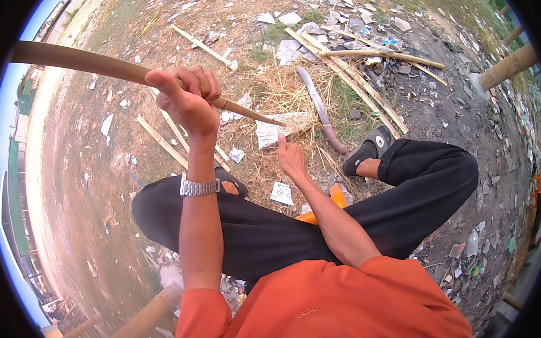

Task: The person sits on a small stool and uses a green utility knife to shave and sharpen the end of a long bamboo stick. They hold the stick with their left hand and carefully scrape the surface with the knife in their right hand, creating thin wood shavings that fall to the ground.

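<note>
1 bamboo pole [115,67] is gripped in the left hand [188,100], seemingly for steadying, its thin end just beyond the right hand [291,157], whose grip cannot be told. Pale block [268,137] seen beneath that end, likely as support. Machete [316,99] laid right of that hand, within reach.

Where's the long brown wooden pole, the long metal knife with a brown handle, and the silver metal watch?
Long brown wooden pole [91,63]: head view, its thick left stretch.
Long metal knife with a brown handle [316,100]: head view, the middle of its blade.
Silver metal watch [200,188]: head view, its linked band.
</note>
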### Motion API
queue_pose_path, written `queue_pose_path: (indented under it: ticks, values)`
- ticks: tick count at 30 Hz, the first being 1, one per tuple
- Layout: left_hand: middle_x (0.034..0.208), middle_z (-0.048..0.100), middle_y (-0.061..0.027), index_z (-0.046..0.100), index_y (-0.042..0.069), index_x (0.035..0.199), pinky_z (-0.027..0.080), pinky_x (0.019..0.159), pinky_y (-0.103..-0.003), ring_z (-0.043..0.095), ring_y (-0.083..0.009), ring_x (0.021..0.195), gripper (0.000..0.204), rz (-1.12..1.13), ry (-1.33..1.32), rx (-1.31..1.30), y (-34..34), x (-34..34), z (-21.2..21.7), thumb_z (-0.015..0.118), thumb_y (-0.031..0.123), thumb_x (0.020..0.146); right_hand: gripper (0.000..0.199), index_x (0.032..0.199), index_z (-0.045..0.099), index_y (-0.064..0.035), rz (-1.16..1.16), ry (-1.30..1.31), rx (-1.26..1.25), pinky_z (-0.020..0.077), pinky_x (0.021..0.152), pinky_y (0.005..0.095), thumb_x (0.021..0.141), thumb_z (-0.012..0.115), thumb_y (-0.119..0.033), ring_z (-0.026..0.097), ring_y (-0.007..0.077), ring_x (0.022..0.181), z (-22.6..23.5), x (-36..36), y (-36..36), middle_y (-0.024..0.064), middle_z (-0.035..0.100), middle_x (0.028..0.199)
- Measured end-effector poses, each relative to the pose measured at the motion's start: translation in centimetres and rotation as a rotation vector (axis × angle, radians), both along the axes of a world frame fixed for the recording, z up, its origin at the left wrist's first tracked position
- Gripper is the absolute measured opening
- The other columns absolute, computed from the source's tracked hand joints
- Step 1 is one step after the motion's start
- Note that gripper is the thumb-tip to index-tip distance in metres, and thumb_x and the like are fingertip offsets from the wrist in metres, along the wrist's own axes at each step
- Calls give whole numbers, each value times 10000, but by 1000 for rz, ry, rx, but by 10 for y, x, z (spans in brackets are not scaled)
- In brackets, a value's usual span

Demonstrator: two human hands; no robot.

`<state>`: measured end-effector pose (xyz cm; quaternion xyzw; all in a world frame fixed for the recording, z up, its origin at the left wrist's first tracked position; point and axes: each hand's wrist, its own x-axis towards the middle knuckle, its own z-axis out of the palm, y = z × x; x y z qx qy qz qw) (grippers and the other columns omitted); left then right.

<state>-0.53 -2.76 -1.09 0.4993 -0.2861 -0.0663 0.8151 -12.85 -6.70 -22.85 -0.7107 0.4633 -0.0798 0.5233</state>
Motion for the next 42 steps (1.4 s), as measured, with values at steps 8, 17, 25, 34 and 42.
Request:
queue_pose_path:
  ticks: [8, 17, 25, 34, 42]
  values:
    - [466, 184, 34, 206, 134, 545, 122, 401, -257, 139, -87, 418, 700, -48, -32, 23, -1, -2, 0, 275, 771, 826, 681, 642, 539, 81, 54, -289, -46, 405, 682, 525, 983, 286, -451, 537, 493, 655, 137, -2, 16, 320, 510, 599]
    - [451, 191, 33, 218, 137, 542, 133, 369, -241, 167, -82, 380, 690, -63, -51, -24, -3, 1, 1, 254, 757, 840, 689, 705, 601, 86, 91, -271, -55, 425, 727, 531, 979, 276, -457, 562, 503, 726, 141, -1, 18, 339, 561, 701]
    - [449, 170, 39, 206, 145, 541, 107, 403, -256, 123, -87, 415, 706, 3, -19, 8, -2, 1, 1, 274, 795, 808, 738, 597, 547, 85, 48, -319, -120, 409, 626, 501, 983, 259, -474, 514, 431, 561, 125, 7, 22, 290, 506, 556]
    - [453, 164, 40, 198, 146, 543, 108, 402, -256, 112, -86, 419, 705, -20, -23, 9, 0, -2, -1, 280, 794, 807, 715, 620, 561, 92, 56, -285, -55, 413, 654, 513, 981, 291, -463, 539, 463, 609, 121, 8, 24, 302, 513, 577]
    - [455, 160, 43, 197, 143, 543, 115, 409, -259, 121, -85, 424, 703, -16, -35, 16, 5, 4, -2, 276, 788, 811, 700, 739, 640, 88, 130, -181, -77, 437, 768, 520, 977, 272, -458, 586, 490, 755, 110, 6, 15, 339, 585, 723]
